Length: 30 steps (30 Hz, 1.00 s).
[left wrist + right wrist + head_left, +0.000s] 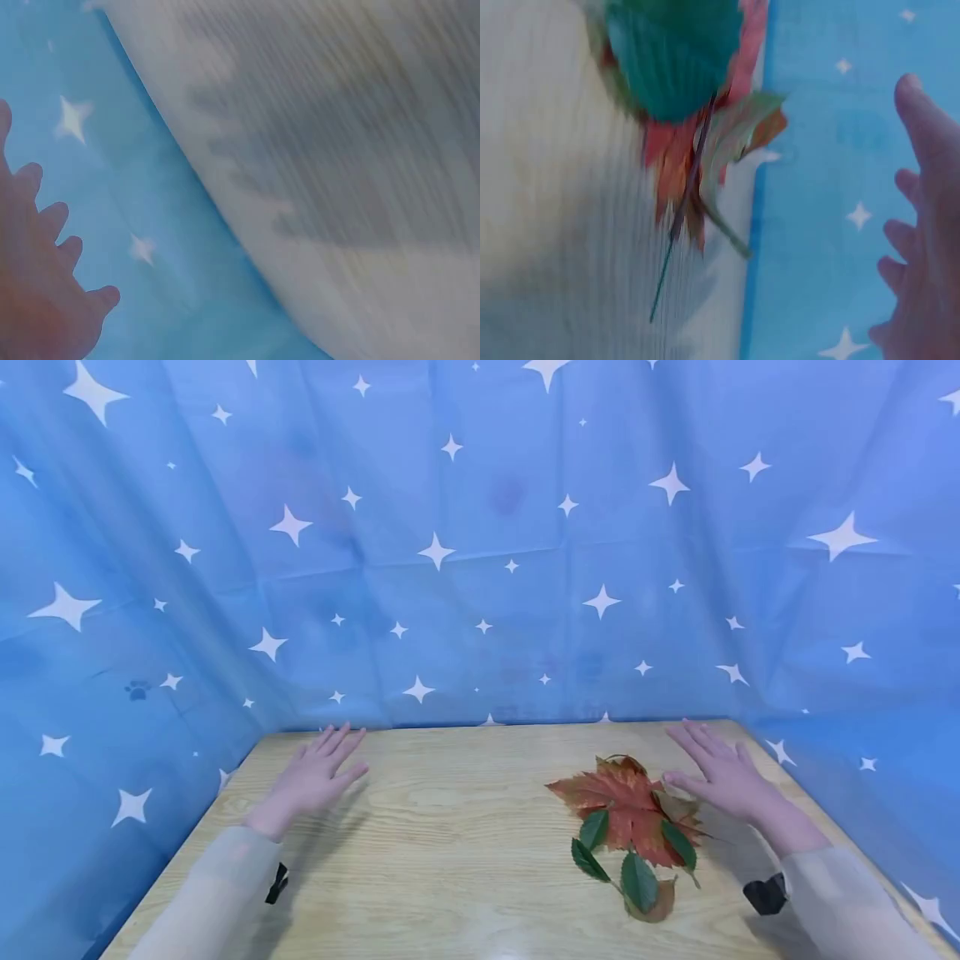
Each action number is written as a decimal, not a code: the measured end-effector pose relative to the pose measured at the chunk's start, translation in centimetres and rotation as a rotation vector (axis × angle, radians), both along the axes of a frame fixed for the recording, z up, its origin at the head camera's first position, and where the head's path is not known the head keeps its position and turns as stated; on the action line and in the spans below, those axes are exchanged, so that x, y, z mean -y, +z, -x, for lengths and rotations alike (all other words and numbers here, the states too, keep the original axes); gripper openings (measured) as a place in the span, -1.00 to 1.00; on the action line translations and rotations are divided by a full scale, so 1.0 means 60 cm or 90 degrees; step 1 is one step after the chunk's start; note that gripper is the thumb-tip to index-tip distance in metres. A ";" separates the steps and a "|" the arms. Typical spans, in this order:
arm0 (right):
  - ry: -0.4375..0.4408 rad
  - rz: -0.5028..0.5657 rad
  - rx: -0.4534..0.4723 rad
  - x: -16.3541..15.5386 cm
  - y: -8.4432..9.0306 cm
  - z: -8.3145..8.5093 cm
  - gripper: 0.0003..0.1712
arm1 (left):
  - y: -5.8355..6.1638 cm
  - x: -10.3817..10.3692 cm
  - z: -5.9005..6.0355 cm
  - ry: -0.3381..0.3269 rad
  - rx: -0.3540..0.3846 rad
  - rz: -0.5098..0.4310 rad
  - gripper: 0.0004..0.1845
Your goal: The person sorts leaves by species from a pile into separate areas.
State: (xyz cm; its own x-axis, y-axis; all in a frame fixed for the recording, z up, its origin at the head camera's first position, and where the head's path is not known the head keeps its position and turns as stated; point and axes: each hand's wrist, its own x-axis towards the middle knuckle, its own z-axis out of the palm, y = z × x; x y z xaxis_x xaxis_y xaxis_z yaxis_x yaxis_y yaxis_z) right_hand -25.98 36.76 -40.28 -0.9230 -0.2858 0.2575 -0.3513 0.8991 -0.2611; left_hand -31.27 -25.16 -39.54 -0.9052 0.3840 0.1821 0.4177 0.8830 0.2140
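Left hand (318,774): fingers straight and spread, palm down, over the far left part of the counter (450,827), holding nothing; from the head view it cannot be told whether it touches the wood or hovers just above it. Right hand (720,772): fingers likewise straight and apart, palm down, at the far right part of the counter, its thumb at the right edge of the leaf pile (630,814), holding nothing. Leaf pile: red and orange maple-type leaves lying flat on the counter, right of centre, with a sprig of green leaves (637,877) lying on top and reaching toward the near edge; a brownish leaf lies under the nearest green one. The two hands are well apart, the pile just beside the right one. Counter: pale wood grain. Backdrop (480,543): blue cloth printed with white stars, hung behind and on both sides of the counter. Both wrist views are blurred.
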 end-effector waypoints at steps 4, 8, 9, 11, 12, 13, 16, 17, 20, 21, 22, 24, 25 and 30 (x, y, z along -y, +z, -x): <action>0.030 0.023 -0.015 0.017 0.002 -0.029 -0.11 | 0.000 -0.058 -0.006 -0.061 -0.017 0.004 -0.30; 0.075 0.033 -0.022 0.042 -0.003 -0.056 -0.18 | -0.009 -0.111 -0.020 -0.128 -0.015 0.025 -0.31; 0.088 0.039 -0.021 0.049 -0.004 -0.062 -0.20 | -0.011 -0.124 -0.025 -0.145 -0.011 0.032 -0.30; 0.109 0.048 -0.010 0.063 -0.007 -0.074 -0.24 | -0.014 -0.149 -0.035 -0.177 0.002 0.045 -0.30; 0.122 0.051 -0.002 0.069 -0.007 -0.080 -0.26 | -0.015 -0.162 -0.040 -0.193 0.009 0.051 -0.29; 0.136 0.053 0.003 0.076 -0.008 -0.085 -0.28 | -0.016 -0.175 -0.045 -0.211 0.017 0.052 -0.29; 0.178 0.041 0.034 0.095 -0.010 -0.100 -0.33 | -0.020 -0.215 -0.059 -0.259 0.045 0.048 -0.31; 0.193 0.036 0.046 0.101 -0.010 -0.103 -0.34 | -0.021 -0.228 -0.063 -0.277 0.055 0.043 -0.32; 0.243 0.029 0.081 0.115 -0.011 -0.112 -0.40 | -0.028 -0.269 -0.072 -0.333 0.082 0.026 -0.35; 0.259 0.030 0.093 0.118 -0.011 -0.113 -0.42 | -0.031 -0.282 -0.075 -0.353 0.089 0.018 -0.36; 0.272 0.026 0.097 0.122 -0.011 -0.114 -0.43 | -0.034 -0.295 -0.077 -0.373 0.095 0.012 -0.36; 0.297 0.020 0.107 0.127 -0.013 -0.116 -0.47 | -0.040 -0.321 -0.081 -0.412 0.105 0.002 -0.36; 0.305 0.015 0.112 0.129 -0.014 -0.116 -0.48 | -0.043 -0.334 -0.084 -0.430 0.107 -0.003 -0.36; 0.319 -0.015 0.106 0.131 -0.036 -0.115 -0.47 | -0.070 -0.397 -0.088 -0.493 0.060 -0.033 -0.42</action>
State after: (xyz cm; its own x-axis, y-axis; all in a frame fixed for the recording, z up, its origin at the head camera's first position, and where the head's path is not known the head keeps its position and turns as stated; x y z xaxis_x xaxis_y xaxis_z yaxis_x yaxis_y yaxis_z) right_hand -19.07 28.93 -42.43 -0.6998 -0.7062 0.1074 -0.6950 0.6382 -0.3311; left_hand -25.97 -1.32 -43.72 -0.3958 0.9055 0.1531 0.8887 0.3357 0.3122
